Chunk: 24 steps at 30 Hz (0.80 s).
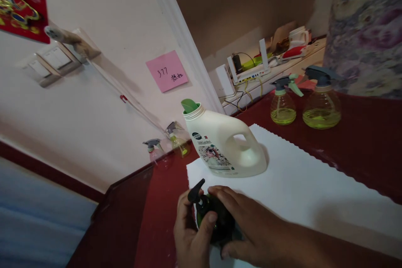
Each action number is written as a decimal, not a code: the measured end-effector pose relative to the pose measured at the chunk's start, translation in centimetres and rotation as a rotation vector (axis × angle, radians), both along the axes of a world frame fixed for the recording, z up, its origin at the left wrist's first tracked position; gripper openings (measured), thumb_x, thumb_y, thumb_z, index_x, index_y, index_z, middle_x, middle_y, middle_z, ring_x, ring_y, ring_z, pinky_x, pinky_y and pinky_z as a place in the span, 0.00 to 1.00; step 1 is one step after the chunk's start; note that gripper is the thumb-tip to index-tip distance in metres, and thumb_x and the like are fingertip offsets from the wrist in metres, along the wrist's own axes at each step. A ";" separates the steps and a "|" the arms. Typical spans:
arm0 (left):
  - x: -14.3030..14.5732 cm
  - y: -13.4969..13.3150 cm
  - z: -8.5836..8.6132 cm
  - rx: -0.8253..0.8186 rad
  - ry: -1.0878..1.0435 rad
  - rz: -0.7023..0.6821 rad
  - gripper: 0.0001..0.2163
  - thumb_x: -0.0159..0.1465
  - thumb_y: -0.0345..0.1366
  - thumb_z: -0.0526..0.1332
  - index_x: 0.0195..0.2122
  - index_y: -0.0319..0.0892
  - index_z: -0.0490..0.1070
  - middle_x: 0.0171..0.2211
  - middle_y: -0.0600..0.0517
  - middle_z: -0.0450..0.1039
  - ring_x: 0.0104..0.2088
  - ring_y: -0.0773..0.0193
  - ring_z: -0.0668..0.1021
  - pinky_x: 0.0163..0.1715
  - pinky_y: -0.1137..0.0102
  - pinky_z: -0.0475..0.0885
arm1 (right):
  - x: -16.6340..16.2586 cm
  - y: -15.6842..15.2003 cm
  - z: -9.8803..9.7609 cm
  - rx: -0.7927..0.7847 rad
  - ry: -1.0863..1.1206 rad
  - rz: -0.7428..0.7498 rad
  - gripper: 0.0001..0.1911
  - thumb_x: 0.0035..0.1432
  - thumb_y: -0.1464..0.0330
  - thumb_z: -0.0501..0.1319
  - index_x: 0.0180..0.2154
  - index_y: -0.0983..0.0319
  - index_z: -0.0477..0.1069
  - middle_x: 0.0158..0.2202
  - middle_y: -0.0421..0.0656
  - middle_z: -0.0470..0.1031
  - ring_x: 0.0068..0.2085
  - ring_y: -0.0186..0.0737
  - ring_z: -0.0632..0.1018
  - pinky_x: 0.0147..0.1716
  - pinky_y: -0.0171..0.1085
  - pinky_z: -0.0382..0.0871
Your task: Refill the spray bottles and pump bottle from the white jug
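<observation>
A dark green pump bottle (pixel 222 222) with a black pump head (pixel 197 191) is between my hands at the bottom middle. My left hand (pixel 191 234) wraps its near side, the thumb lying across the bottle's shoulder below the pump. From the right, my right hand (pixel 248 222) grips the body with fingers over the far side and thumb low; its palm hides much of the bottle. Just beyond stands a cream detergent jug (pixel 216 142) with a floral label and side handle. Its neck has no screw cap on, and a green spout (pixel 189 106) sticks up from it.
White paper with scalloped edges (pixel 292 171) covers part of the red table (pixel 354 134). Two spray bottles with yellow-green liquid (pixel 283 109) stand at the back right. Two more spray bottles (pixel 180 145) are by the wall. A white router (pixel 251 73) sits on the shelf behind.
</observation>
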<state>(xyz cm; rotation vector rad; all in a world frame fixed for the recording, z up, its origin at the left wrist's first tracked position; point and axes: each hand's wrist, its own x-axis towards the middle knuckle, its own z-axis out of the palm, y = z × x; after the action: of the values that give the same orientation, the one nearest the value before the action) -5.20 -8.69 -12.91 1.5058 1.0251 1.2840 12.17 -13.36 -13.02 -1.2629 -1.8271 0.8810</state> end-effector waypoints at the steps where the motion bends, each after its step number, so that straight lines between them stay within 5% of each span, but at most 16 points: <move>1: -0.1 0.2 0.1 0.011 0.029 0.001 0.23 0.51 0.47 0.76 0.45 0.44 0.78 0.46 0.44 0.80 0.47 0.49 0.81 0.48 0.61 0.76 | 0.0 0.0 -0.1 0.003 0.003 -0.002 0.53 0.45 0.65 0.74 0.69 0.65 0.54 0.70 0.55 0.58 0.68 0.58 0.61 0.68 0.57 0.56; 11: -0.5 0.1 0.2 0.084 0.098 0.001 0.18 0.56 0.45 0.73 0.45 0.44 0.81 0.46 0.45 0.81 0.48 0.51 0.81 0.51 0.62 0.76 | 0.1 -0.1 -0.4 0.031 0.021 -0.005 0.52 0.46 0.64 0.74 0.68 0.63 0.54 0.69 0.52 0.61 0.67 0.54 0.63 0.67 0.53 0.57; 18: -0.2 0.2 -0.4 -0.094 -0.175 0.070 0.28 0.61 0.53 0.67 0.59 0.47 0.73 0.60 0.43 0.74 0.62 0.47 0.73 0.61 0.59 0.69 | 0.1 -0.2 -0.3 0.016 0.124 -0.022 0.52 0.43 0.66 0.74 0.68 0.56 0.55 0.67 0.49 0.63 0.65 0.52 0.66 0.65 0.52 0.61; 24: -0.9 1.9 0.7 -0.167 -0.099 0.131 0.28 0.64 0.58 0.62 0.58 0.46 0.71 0.57 0.44 0.75 0.62 0.47 0.72 0.66 0.52 0.58 | -0.2 -0.3 -0.8 0.021 0.137 -0.052 0.52 0.40 0.66 0.75 0.66 0.57 0.58 0.66 0.51 0.63 0.66 0.57 0.65 0.66 0.56 0.58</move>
<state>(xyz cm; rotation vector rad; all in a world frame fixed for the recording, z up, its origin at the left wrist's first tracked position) -6.05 -6.82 -12.26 1.2542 1.1522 1.3155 11.95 -13.64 -13.83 -1.2015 -1.6847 0.8953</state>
